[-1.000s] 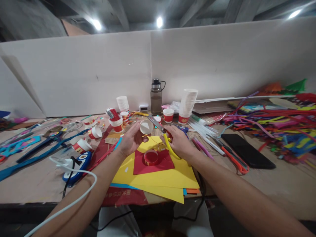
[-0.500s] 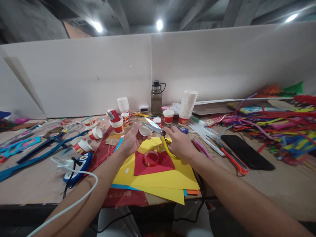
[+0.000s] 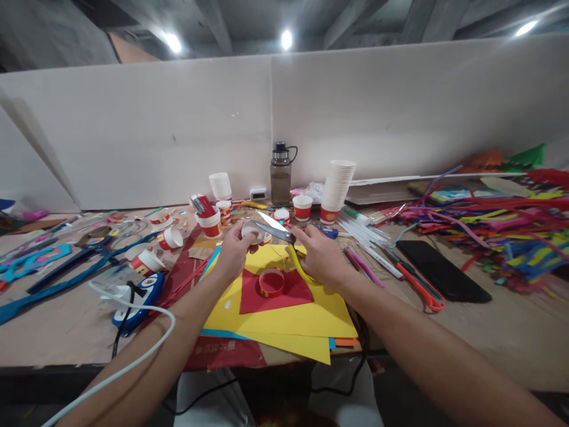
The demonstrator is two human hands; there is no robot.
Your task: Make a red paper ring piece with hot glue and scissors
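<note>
My left hand (image 3: 235,252) is closed round a small paper cup piece (image 3: 251,230), whose pale inside shows between the fingers. In my right hand (image 3: 322,255) is a pair of scissors (image 3: 276,228) with yellow handles. The blades are spread and point left, their tips close by the cup piece; whether they touch it I cannot tell. Below both hands a red cup ring (image 3: 271,284) lies on a red paper sheet (image 3: 291,299), which rests on yellow sheets (image 3: 284,326).
Behind stand a dark bottle (image 3: 281,178), a tall paper cup stack (image 3: 338,190) and a single cup (image 3: 303,207). On the right lie a black phone (image 3: 442,270), an orange cutter (image 3: 422,290) and coloured strips (image 3: 502,219). A blue-white power strip (image 3: 141,302) sits left beside a white cable (image 3: 166,338).
My left hand has turned the cup piece and shifted it slightly left, so less of its inside shows. My right hand with the spread scissors has barely moved.
</note>
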